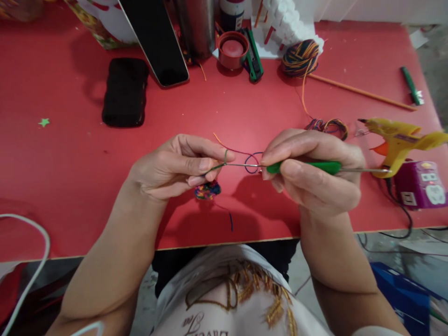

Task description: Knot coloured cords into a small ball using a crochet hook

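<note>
My right hand [311,172] is closed around the green handle of a crochet hook [320,166], whose thin metal shaft points left. My left hand [182,163] pinches dark green yarn [217,166] between thumb and fingers, and a strand loops over the index fingertip. The hook's tip meets the yarn right at the left fingertips. Just below those fingers is a small multicoloured crocheted piece [207,190], with a blue yarn tail hanging from it. Between the hands, a loose orange-to-blue strand [238,150] curls beside my right fingertips.
A multicoloured yarn ball [300,58] and a loose yarn bundle [331,127] lie beyond my right hand. A yellow glue gun [399,140] rests at the right by a purple box [420,184]. A black case [125,92], a leaning phone [157,44] and a green cutter [253,56] stand farther back.
</note>
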Available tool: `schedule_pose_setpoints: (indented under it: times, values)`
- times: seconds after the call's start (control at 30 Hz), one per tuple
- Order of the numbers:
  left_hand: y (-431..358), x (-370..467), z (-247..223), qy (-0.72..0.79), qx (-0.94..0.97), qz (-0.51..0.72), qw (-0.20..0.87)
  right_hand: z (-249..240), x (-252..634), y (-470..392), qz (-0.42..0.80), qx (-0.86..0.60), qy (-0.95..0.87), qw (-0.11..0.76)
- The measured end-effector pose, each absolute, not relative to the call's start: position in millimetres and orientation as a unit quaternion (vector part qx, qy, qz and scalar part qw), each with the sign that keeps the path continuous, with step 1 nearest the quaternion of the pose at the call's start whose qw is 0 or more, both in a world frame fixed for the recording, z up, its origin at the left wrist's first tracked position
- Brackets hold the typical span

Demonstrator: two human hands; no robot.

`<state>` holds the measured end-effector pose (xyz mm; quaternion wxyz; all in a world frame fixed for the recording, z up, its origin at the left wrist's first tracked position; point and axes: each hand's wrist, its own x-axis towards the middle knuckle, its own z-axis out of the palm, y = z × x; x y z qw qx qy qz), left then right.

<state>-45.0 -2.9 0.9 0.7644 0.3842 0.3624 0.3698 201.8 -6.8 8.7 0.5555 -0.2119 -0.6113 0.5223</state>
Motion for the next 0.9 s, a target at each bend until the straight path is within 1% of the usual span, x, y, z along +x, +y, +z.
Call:
schedule_pose_setpoints:
  times: [0.13,0.27,0.43,0.7,0.9]
  values:
    - [-5,-39,3,0.346,0.398,0.359,0.77,7,201,-6,0.59,-0.221,-0.567,0.53]
    - [-9,-26,5,0.353,0.368,0.434,0.743,5,191,-10,0.605,-0.269,-0.526,0.534]
    - [-15,-11,2,0.395,0.366,0.524,0.66,11,187,-17,0.586,-0.323,-0.52,0.531]
    - [-18,-1,5,0.414,0.349,0.561,0.626,8,185,-19,0.562,-0.335,-0.521,0.548]
    - [-20,1,-2,0.438,0.363,0.595,0.568,-3,178,-22,0.48,-0.374,-0.567,0.555]
